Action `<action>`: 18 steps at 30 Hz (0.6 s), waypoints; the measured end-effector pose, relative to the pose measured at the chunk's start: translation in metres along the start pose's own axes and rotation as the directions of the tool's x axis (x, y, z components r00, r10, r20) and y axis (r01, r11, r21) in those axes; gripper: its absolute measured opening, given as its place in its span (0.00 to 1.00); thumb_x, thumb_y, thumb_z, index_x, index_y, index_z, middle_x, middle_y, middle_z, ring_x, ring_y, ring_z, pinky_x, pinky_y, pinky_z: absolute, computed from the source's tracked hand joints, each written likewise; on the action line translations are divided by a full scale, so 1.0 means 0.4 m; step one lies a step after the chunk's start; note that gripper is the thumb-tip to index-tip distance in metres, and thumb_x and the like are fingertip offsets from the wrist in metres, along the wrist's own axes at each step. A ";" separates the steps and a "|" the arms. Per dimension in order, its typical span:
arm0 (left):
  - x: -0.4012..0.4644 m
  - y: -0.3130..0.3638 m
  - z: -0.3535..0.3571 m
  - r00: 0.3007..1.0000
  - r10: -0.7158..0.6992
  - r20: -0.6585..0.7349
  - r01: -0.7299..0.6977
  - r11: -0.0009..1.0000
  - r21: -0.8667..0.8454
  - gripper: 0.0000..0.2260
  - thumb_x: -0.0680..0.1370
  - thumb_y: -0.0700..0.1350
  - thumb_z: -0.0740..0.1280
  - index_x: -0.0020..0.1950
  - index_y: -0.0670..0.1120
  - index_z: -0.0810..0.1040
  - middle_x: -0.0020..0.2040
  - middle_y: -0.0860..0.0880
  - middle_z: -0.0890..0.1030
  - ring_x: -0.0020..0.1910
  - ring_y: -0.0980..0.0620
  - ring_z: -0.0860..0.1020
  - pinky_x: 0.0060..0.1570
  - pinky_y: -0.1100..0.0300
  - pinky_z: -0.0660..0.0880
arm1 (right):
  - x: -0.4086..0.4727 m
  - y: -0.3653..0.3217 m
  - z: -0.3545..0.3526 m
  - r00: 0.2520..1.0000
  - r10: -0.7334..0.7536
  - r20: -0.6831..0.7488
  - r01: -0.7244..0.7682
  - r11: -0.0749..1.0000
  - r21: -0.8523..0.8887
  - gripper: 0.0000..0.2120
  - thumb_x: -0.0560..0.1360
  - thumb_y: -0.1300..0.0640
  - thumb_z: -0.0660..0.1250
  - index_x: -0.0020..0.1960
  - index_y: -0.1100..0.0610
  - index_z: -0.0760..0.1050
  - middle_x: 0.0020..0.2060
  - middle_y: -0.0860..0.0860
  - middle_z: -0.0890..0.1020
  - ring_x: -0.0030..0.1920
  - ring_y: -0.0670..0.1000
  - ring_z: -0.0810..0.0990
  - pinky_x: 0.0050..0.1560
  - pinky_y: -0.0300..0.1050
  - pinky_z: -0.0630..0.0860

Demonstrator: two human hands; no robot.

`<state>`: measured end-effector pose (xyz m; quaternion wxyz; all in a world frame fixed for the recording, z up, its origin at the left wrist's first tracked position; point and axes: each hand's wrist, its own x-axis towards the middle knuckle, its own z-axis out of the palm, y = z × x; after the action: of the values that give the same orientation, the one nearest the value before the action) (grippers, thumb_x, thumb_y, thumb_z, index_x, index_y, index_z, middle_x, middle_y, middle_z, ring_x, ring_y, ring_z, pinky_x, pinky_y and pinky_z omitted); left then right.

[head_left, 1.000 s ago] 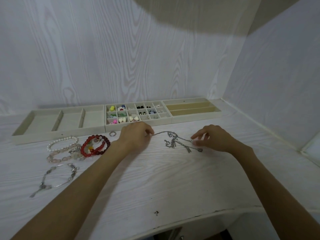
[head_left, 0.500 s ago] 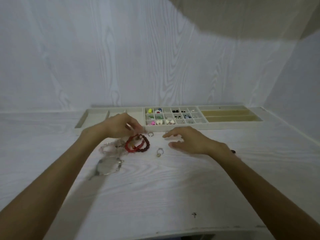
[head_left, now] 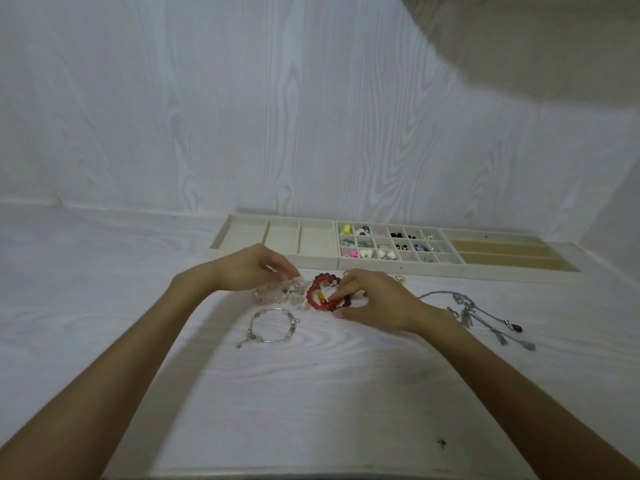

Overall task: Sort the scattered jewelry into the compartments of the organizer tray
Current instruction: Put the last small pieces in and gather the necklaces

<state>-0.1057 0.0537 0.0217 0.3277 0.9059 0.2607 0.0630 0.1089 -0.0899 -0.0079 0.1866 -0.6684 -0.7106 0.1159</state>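
A long cream organizer tray point(head_left: 398, 268) lies against the back wall, with three wide compartments at its left, many small ones holding earrings and beads in the middle, and long slots at its right. My left hand point(head_left: 249, 268) rests on a pale pink and clear bead bracelet point(head_left: 277, 296). My right hand point(head_left: 370, 299) has its fingertips on the red bead bracelets point(head_left: 317, 294). A silver charm bracelet point(head_left: 273, 329) lies in front of them. A tangle of silver necklace chains point(head_left: 474, 313) lies to the right of my right wrist.
Two small rings point(head_left: 400, 278) lie on the white wood-grain table just in front of the tray. The table's front edge runs along the bottom of the view. A small dark mark point(head_left: 441, 443) sits near that edge. White walls close the back and the right.
Both hands let go of the silver chain, which now lies at the right. They moved left to the bead bracelets. My view swung left, then partly back right and closer.
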 end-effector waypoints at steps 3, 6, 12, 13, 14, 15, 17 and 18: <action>0.028 0.012 0.022 0.999 0.008 -0.037 -0.008 1.000 -0.005 0.13 0.79 0.37 0.64 0.61 0.45 0.80 0.57 0.50 0.81 0.55 0.56 0.78 0.56 0.65 0.74 | -0.019 0.010 -0.011 1.000 0.013 0.005 -0.013 0.999 0.049 0.11 0.70 0.49 0.73 0.53 0.43 0.82 0.50 0.40 0.80 0.48 0.40 0.77 0.47 0.34 0.73; 0.066 0.028 0.044 0.999 -0.034 -0.012 0.035 0.999 0.034 0.13 0.78 0.41 0.65 0.62 0.48 0.78 0.59 0.51 0.80 0.54 0.55 0.78 0.58 0.57 0.74 | -0.036 0.014 -0.033 0.998 0.018 0.052 -0.024 0.994 0.109 0.10 0.70 0.52 0.74 0.50 0.45 0.83 0.45 0.40 0.81 0.44 0.40 0.78 0.43 0.30 0.73; 0.071 -0.005 0.001 0.996 -0.093 -0.008 0.093 0.993 0.066 0.15 0.75 0.34 0.66 0.57 0.49 0.81 0.55 0.51 0.82 0.57 0.54 0.78 0.62 0.52 0.73 | -0.021 0.040 -0.084 0.992 0.110 -0.060 -0.103 0.989 0.105 0.11 0.76 0.57 0.66 0.54 0.43 0.80 0.51 0.44 0.82 0.45 0.42 0.79 0.49 0.38 0.77; 0.064 -0.011 -0.010 0.995 -0.104 0.003 0.104 0.993 0.061 0.14 0.74 0.35 0.67 0.55 0.50 0.82 0.55 0.51 0.82 0.56 0.54 0.78 0.62 0.53 0.73 | -0.014 0.038 -0.083 0.993 0.101 -0.053 -0.096 0.992 0.086 0.11 0.76 0.54 0.66 0.56 0.43 0.78 0.53 0.43 0.81 0.46 0.41 0.79 0.49 0.38 0.75; 0.056 -0.013 -0.017 0.993 -0.111 0.034 0.109 0.993 0.054 0.12 0.74 0.35 0.68 0.52 0.51 0.82 0.54 0.50 0.83 0.56 0.54 0.78 0.62 0.54 0.73 | -0.006 0.030 -0.076 0.996 0.087 -0.027 -0.085 0.994 0.074 0.12 0.76 0.49 0.66 0.59 0.42 0.76 0.56 0.43 0.79 0.47 0.40 0.78 0.51 0.38 0.74; 0.047 -0.010 -0.021 0.991 -0.112 0.077 0.108 0.993 0.053 0.11 0.74 0.36 0.69 0.48 0.53 0.82 0.52 0.51 0.83 0.54 0.54 0.79 0.61 0.56 0.74 | 0.003 0.019 -0.065 0.997 0.082 0.009 -0.082 0.994 0.069 0.15 0.76 0.46 0.65 0.62 0.42 0.74 0.58 0.42 0.77 0.49 0.40 0.77 0.53 0.39 0.74; 0.035 0.005 -0.017 0.981 -0.113 0.158 0.106 0.993 0.057 0.11 0.73 0.40 0.71 0.41 0.58 0.81 0.49 0.51 0.84 0.49 0.52 0.81 0.55 0.58 0.77 | 0.021 -0.009 -0.038 0.991 0.090 0.099 -0.095 0.995 0.044 0.21 0.75 0.42 0.64 0.67 0.42 0.70 0.62 0.43 0.73 0.55 0.42 0.74 0.58 0.43 0.72; 0.033 0.013 -0.009 0.976 -0.120 0.180 0.110 0.992 0.066 0.11 0.72 0.43 0.73 0.39 0.60 0.80 0.48 0.52 0.84 0.46 0.50 0.82 0.52 0.58 0.78 | 0.030 -0.020 -0.025 0.986 0.089 0.142 -0.091 0.996 0.007 0.23 0.75 0.42 0.64 0.68 0.43 0.68 0.62 0.44 0.72 0.58 0.44 0.72 0.60 0.44 0.71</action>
<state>-0.0930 0.0592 0.0270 0.3281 0.9000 0.2832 -0.0472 0.1053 -0.0796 0.0058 0.1349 -0.6885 -0.6905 0.1760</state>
